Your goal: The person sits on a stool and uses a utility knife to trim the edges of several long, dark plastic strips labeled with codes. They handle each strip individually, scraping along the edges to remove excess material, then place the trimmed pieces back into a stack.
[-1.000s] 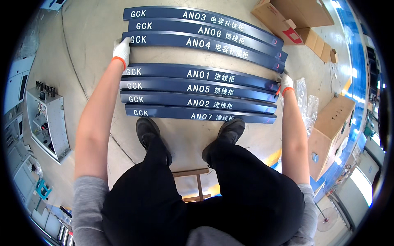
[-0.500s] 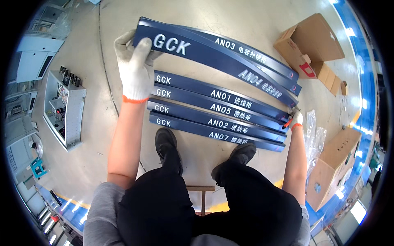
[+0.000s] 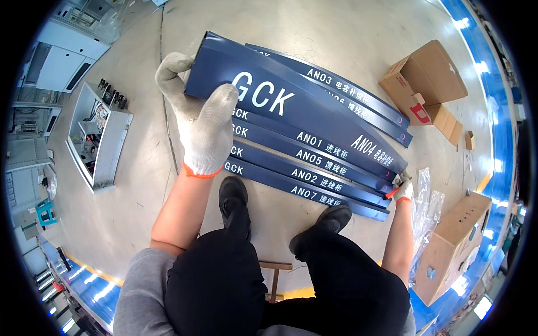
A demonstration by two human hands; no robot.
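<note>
Left hand in a white knit glove grips the near end of a long dark blue panel with white lettering, raised above the floor; right hand clamps the far end, down by the other blue panels lying in a row. It looks like stiff painted sheet metal, glossy and slick, probably light but whippy over that length, so an end-to-end hold suits it; folded edges could bite

Left hand up close, gloved, fingers curled tight in a grip — right hand way out low, arm straight, clenched too.
</note>
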